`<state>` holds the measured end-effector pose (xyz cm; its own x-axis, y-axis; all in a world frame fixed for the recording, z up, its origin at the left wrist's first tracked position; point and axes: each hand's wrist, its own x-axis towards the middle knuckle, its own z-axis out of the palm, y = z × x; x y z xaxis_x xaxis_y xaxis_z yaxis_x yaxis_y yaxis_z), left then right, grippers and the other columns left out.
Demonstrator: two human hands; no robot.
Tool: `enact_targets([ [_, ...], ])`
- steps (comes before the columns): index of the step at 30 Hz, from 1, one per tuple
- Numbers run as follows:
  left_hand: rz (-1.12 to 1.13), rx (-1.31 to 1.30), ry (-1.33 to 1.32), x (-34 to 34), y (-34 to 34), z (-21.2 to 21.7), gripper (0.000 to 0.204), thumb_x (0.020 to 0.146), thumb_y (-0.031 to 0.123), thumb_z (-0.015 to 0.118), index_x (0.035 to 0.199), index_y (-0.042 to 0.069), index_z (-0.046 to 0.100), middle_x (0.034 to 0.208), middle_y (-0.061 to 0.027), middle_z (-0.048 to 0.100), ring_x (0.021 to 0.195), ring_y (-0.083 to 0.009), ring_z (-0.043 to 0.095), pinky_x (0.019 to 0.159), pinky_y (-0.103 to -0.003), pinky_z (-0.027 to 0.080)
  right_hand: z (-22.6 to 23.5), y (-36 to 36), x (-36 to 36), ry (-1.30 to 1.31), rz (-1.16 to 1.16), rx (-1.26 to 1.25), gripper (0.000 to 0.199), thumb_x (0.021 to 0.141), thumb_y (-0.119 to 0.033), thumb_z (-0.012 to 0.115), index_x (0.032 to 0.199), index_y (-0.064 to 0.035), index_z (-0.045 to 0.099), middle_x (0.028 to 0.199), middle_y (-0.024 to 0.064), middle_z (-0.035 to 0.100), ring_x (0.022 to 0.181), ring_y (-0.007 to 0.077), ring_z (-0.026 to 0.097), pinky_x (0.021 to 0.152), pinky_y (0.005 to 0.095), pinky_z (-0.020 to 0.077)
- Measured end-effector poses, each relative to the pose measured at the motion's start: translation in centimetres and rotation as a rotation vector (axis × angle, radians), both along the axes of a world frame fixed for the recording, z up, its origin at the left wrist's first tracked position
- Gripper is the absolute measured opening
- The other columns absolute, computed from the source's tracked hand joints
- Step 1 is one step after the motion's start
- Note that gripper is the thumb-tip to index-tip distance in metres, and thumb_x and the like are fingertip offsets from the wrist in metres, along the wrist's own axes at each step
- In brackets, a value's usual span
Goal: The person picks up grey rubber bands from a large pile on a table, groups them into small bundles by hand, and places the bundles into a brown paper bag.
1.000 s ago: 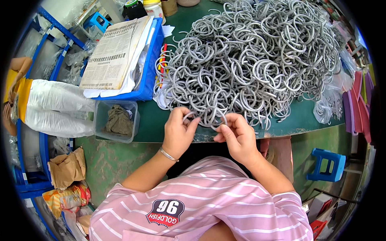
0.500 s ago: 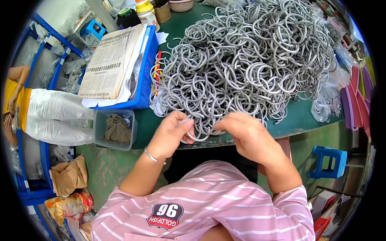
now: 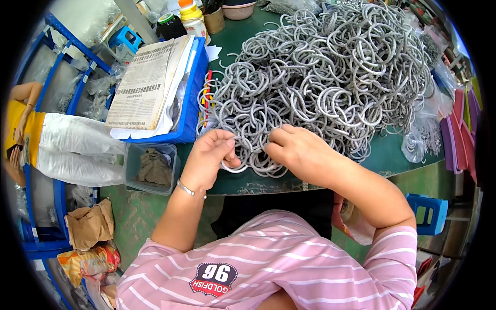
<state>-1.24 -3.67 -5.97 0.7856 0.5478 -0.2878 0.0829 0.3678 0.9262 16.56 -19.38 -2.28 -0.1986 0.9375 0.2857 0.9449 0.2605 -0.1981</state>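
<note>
A large heap of grey, open-ended curved rings point(image 3: 330, 77) with a textured surface covers much of the green table. At the heap's front left edge, my left hand point(image 3: 211, 159) is closed, thumb against fingers, on a grey curved ring point(image 3: 233, 169); part of that ring is hidden by the fingers. My right hand point(image 3: 298, 154) lies palm down at the front of the heap, its fingers curled in among the rings. What its fingertips hold, if anything, is hidden.
To the left stand a blue crate point(image 3: 190, 98) topped with newspapers point(image 3: 142, 88) and a clear tub point(image 3: 135, 178) holding a brown cloth point(image 3: 155, 168). Bottles point(image 3: 192, 20) are at the back. A clear bag point(image 3: 413, 144) lies right; a blue stool point(image 3: 429, 213) stands beyond. Another person point(image 3: 67, 147) is at left.
My right hand has moved left and farther from me, into the heap's front edge. My left hand has shifted slightly left and away from me, still on a ring.
</note>
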Motion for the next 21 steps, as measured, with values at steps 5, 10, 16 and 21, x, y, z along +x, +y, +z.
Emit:
enact_targets([
  [5, 0.183, -0.088, -0.153, 0.9, -2.1, 3.0, 0.022, 0.093, 0.009, 0.056, 0.114, 0.003, 0.049, 0.068, -0.0011, 0.049, 0.050, -0.0088, 0.044, 0.048, -0.024, 0.043, 1.9, 0.6, 1.5, -0.099, 0.005, 0.202, 0.011, 0.061, -0.011, 0.063, 0.068, -0.0088, 0.055, 0.068, 0.0027, 0.050, 0.074, 0.0228, 0.053, 0.062, 0.0339, 0.0451],
  [10, 0.228, 0.185, -0.353, 1.6, -4.0, 3.9, 0.022, 0.094, 0.009, 0.055, 0.114, 0.002, 0.049, 0.065, 0.0008, 0.046, 0.049, -0.0056, 0.039, 0.047, -0.023, 0.040, 1.5, -1.2, 1.4, 0.044, -0.249, 0.372, 0.015, 0.065, -0.005, 0.060, 0.079, -0.0101, 0.060, 0.068, 0.0047, 0.049, 0.064, 0.0247, 0.055, 0.052, 0.0371, 0.0446],
  [16, 0.082, 0.069, -0.092, 0.4, -1.4, 1.1, 0.023, 0.094, 0.008, 0.055, 0.114, -0.002, 0.050, 0.068, -0.0014, 0.052, 0.052, -0.0072, 0.048, 0.051, -0.023, 0.047, 0.9, -3.3, -0.7, -0.034, -0.132, 0.226, 0.022, 0.066, -0.006, 0.060, 0.088, -0.0075, 0.062, 0.066, 0.0039, 0.049, 0.062, 0.0230, 0.052, 0.057, 0.0345, 0.0388],
  [21, -0.039, 0.168, 0.066, -1.0, -1.8, 0.5, 0.028, 0.092, 0.006, 0.057, 0.117, -0.004, 0.050, 0.072, -0.0041, 0.059, 0.057, -0.0094, 0.054, 0.057, -0.024, 0.049, 0.0, -3.9, -1.9, 0.303, -0.329, 0.266, 0.009, 0.081, -0.004, 0.058, 0.090, -0.0047, 0.058, 0.072, 0.0056, 0.057, 0.067, 0.0178, 0.058, 0.063, 0.0299, 0.0451],
])
